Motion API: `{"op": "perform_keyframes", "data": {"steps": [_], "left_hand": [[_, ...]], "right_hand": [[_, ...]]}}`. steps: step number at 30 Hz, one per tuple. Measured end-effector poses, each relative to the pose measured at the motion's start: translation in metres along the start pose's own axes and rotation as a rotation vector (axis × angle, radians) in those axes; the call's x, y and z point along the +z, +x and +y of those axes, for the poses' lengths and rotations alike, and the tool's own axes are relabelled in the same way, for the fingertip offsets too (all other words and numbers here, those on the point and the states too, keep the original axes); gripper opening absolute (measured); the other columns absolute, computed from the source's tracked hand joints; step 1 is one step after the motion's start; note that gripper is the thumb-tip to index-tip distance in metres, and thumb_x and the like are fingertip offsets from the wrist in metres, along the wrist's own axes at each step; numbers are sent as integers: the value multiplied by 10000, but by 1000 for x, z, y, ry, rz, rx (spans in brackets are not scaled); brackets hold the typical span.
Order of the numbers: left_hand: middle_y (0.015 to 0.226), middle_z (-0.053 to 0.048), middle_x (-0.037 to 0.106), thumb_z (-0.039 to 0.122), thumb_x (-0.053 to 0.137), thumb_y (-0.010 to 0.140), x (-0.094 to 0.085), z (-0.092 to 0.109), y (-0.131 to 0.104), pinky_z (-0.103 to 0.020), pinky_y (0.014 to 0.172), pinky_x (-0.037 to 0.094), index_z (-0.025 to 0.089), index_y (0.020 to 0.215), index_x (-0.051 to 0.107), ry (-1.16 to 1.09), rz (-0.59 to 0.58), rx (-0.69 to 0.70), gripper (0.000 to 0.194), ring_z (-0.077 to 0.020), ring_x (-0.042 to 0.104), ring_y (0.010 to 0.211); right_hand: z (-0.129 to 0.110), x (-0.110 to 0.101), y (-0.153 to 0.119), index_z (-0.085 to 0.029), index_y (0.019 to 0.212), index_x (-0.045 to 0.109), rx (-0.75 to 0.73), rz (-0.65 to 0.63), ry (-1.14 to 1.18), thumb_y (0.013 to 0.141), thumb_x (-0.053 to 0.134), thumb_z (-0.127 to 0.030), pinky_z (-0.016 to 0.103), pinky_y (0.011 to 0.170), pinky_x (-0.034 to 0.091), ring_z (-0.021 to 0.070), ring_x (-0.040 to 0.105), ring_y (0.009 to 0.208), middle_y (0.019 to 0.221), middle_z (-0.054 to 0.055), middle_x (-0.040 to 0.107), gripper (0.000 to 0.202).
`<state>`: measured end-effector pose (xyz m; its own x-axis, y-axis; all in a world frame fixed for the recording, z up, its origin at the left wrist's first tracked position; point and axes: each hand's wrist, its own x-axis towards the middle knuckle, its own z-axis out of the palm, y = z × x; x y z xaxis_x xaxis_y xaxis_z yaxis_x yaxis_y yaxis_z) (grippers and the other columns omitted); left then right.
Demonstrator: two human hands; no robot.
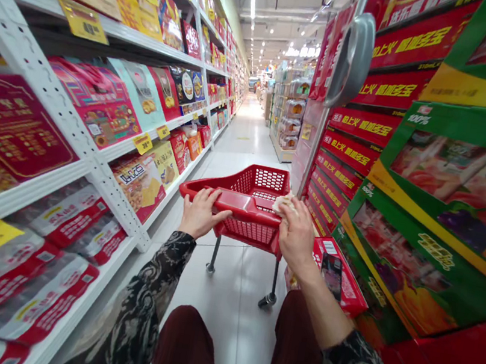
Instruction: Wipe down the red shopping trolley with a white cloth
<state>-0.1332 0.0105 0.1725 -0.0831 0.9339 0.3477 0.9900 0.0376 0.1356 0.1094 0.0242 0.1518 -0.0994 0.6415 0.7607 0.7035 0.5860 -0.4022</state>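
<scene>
A red plastic shopping cart (266, 179) with perforated basket walls stands right in front of my knees. My left hand (204, 213) grips the left part of its handle bar, fingers over the top and thumb along the near side. At the right end of the bar my right hand (296, 229) is closed on a crumpled whitish cloth (284, 204), pressing it against the red plastic. Part of the cloth is hidden under the fingers. Two thin dark legs with casters (268, 300) show below the basket.
White perforated shelving (93, 147) with boxed goods lines the left side. Stacked red drink cartons (348, 152) and green juice boxes (436, 235) rise on the right. A phone (332, 274) lies on a low red box (351, 295). The tiled aisle (244, 127) runs ahead past a display stand (292, 116).
</scene>
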Motion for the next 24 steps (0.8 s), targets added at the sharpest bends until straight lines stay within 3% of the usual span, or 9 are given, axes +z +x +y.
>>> {"op": "perform_keyframes", "data": {"steps": [4,6,9,13,15,22,24], "left_hand": [[1342,-117,440,589,439,757,4,17,-9,-554,1008,224,237,1268,429,17,87,-17,621,-284,372,1237],[1329,-120,454,594,448,749,5,24,-13,-539,1002,232,235,1254,448,16,124,-29,619,-283,385,1223],[1310,-117,474,598,443,750,5,30,-19,-526,987,244,233,1241,462,8,163,-42,613,-284,391,1208],[1291,-126,486,603,435,751,3,39,-28,-506,958,272,219,1231,470,0,189,-57,616,-290,401,1186],[1284,-138,487,602,445,745,1,45,-32,-507,942,282,207,1230,472,5,200,-74,626,-302,404,1174],[1340,-180,418,552,431,774,4,47,-41,-535,940,270,166,1268,430,33,186,-66,627,-318,377,1205],[1354,-183,402,519,449,776,6,40,-42,-536,968,249,164,1274,422,32,171,-33,612,-306,369,1227]], "right_hand": [[-35,14,-10,-205,1092,595,-128,-51,-26,795,458,-135,468,1037,288,231,324,1268,1324,77,454,335],[-40,18,-16,-212,1118,584,-180,-73,-46,808,468,-162,469,1035,279,238,301,1281,1328,79,450,335],[-23,12,-20,-237,1115,587,-186,-49,-114,827,461,-159,487,1010,291,246,337,1257,1309,78,473,324],[19,-6,-10,-216,1112,591,-78,95,-135,854,438,-190,456,970,357,233,422,1178,1285,102,484,301],[24,-9,-5,-191,1117,590,-39,129,-121,854,422,-187,453,980,355,234,415,1182,1286,113,474,311],[-38,19,-9,-167,1170,550,-193,-49,-50,782,450,-135,511,1041,250,268,291,1271,1323,116,434,401],[-42,21,-8,-173,1176,546,-218,-82,-54,776,462,-137,504,1042,250,270,304,1263,1315,110,448,410]]}}
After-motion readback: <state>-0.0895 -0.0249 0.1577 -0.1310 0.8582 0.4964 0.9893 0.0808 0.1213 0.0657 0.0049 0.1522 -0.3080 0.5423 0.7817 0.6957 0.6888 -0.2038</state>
